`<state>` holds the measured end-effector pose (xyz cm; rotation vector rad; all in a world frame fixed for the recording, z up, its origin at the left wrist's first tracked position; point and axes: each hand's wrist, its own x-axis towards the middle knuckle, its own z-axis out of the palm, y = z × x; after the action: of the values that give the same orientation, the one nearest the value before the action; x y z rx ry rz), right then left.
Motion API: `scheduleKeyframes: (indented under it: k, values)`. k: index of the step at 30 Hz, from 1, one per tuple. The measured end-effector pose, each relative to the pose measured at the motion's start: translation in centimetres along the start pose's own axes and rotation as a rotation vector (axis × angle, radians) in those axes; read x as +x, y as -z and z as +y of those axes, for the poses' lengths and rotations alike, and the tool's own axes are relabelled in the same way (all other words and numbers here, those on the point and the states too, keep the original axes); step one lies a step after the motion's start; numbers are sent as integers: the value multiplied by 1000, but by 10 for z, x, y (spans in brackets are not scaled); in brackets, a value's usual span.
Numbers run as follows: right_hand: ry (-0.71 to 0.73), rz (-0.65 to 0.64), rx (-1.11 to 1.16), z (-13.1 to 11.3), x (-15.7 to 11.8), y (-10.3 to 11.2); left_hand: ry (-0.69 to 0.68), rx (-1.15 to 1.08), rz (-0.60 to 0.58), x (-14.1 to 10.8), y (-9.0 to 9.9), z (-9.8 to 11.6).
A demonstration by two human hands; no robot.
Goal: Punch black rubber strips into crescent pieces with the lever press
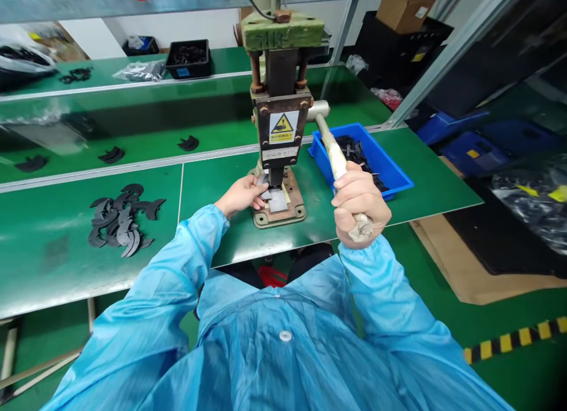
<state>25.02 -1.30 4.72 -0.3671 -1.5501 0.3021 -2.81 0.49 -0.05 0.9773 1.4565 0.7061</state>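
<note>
In the middle of the bench stands a hand-operated press [283,110] with a yellow warning label. My right hand [361,204] is wrapped round the taped end of its lever [330,142]. Under the ram, my left hand [245,195] pinches a small dark curved plastic piece [264,180] at the left of the press base [283,217]. The fingers partly cover that piece. A pale metal plate [278,201] lies on the base beside the fingertips. Left of my left arm, a pile of dark curved plastic pieces [119,216] rests on the green bench.
Right of the press sits a blue bin [394,183] of black parts. Several curved pieces [188,143] lie in a spaced row behind. At the back are a black bin [188,68] and a clear plastic bag [142,70]. A slanted metal post [447,62] rises at right.
</note>
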Motion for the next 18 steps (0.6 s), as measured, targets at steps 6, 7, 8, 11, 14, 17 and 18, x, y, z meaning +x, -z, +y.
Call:
scheduleKeyframes:
  k: [6,7,8,11,14,17,18]
  values:
    - [0,22,21,1,-2,-3,60,103,-18,9,-5,11]
    - [-5,31,29,0,-2,-4,66,115,-21,10,-5,13]
    - [-14,41,38,0,-2,-4,75,128,-26,11,-5,15]
    - [-31,62,60,-2,-3,-6,114,178,-25,16,-5,18]
    - [-34,68,38,-1,-4,-5,164,185,-15,21,-5,17]
    - [-22,45,9,1,-3,-3,202,129,-21,24,-6,13]
    - [-17,43,9,1,-2,-3,204,113,-13,24,-7,11]
